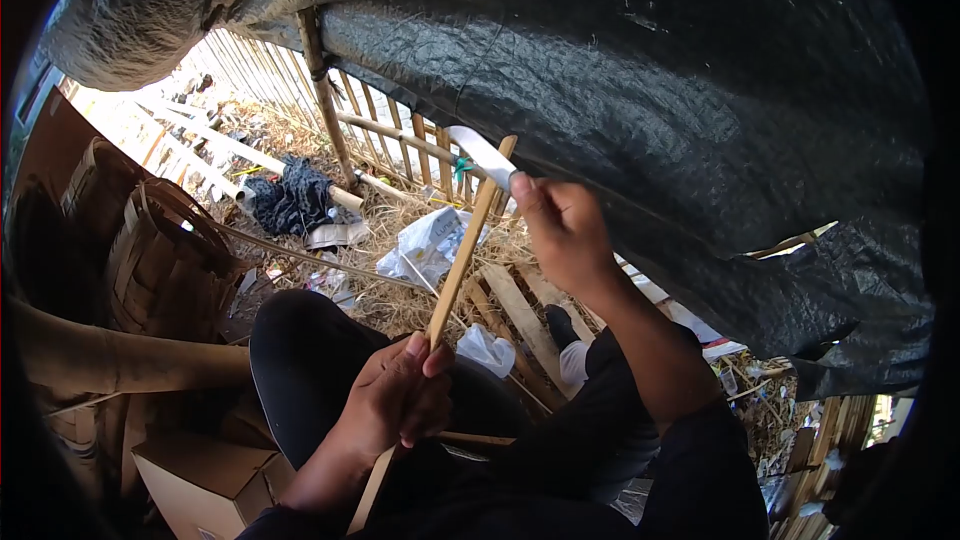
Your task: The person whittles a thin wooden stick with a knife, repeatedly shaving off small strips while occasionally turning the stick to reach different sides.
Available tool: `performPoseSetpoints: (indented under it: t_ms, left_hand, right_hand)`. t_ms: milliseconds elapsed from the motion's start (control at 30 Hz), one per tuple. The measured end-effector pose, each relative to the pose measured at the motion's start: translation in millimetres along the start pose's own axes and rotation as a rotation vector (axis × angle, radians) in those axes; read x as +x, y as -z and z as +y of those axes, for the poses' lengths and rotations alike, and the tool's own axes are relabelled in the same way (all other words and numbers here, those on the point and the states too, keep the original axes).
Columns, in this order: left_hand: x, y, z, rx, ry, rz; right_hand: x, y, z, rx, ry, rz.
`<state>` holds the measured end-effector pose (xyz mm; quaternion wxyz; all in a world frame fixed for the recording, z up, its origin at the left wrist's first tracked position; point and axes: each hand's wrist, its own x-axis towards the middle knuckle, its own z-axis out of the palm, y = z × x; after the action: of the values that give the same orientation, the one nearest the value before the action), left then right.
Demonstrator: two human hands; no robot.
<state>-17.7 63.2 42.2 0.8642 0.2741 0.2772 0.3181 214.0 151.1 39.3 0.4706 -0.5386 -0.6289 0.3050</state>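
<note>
My left hand (395, 395) is closed around a long, flat bamboo strip (460, 265), which slants up and away from my lap. The strip's lower end passes under my fist toward the bottom edge of the view. In my closed right hand (562, 230) is a knife (482, 153), its bright blade pointing up and left. The blade crosses the strip near its upper end, and my fingers hide the handle.
A dark tarp (640, 100) hangs low ahead and right. Beyond my knees are a bamboo fence (400, 125), plastic bags (430, 245) and wooden slats (525, 315). At left, a thick bamboo pole (140, 360) lies above a cardboard box (205, 485), beside woven baskets (155, 260).
</note>
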Motion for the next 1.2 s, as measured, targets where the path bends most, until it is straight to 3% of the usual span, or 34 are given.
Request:
performPoseSetpoints:
  t_ms: [67, 133, 300, 433, 533, 667, 767, 1000, 1133, 1200]
  left_hand:
    - [0, -1, 0, 0.001, 0.0, -0.005]
    - [0, 1, 3, 0.027, -0.01, 0.004]
    - [3, 0, 1, -0.009, 0.02, 0.003]
    - [3, -1, 4, 0.024, -0.002, 0.021]
    - [6, -1, 4, 0.02, 0.037, 0.006]
    - [4, 5, 8, 0.036, -0.016, 0.02]
    - [2, 2, 8, 0.048, 0.001, 0.061]
    - [-2, 2, 10, -0.013, 0.035, -0.007]
    - [-1, 1, 8, 0.01, 0.026, -0.002]
    - [-3, 1, 10, 0.012, 0.022, -0.001]
  right_hand:
    - [-3, 0, -4, -0.065, -0.059, 0.009]
    - [-20, -19, -4, -0.065, 0.13, 0.023]
    - [6, -2, 3, -0.05, 0.003, 0.064]
    - [-5, -9, -1, -0.11, 0.102, -0.056]
    - [14, 1, 1, -0.029, -0.036, 0.035]
    - [-21, -30, 0, 0.002, 0.121, -0.129]
    - [6, -7, -4, 0.026, 0.011, -0.011]
    - [-5, -14, -5, -0.11, 0.156, -0.009]
    - [-7, -18, -2, 0.099, 0.002, 0.02]
    - [-19, -27, -2, 0.094, 0.03, -0.03]
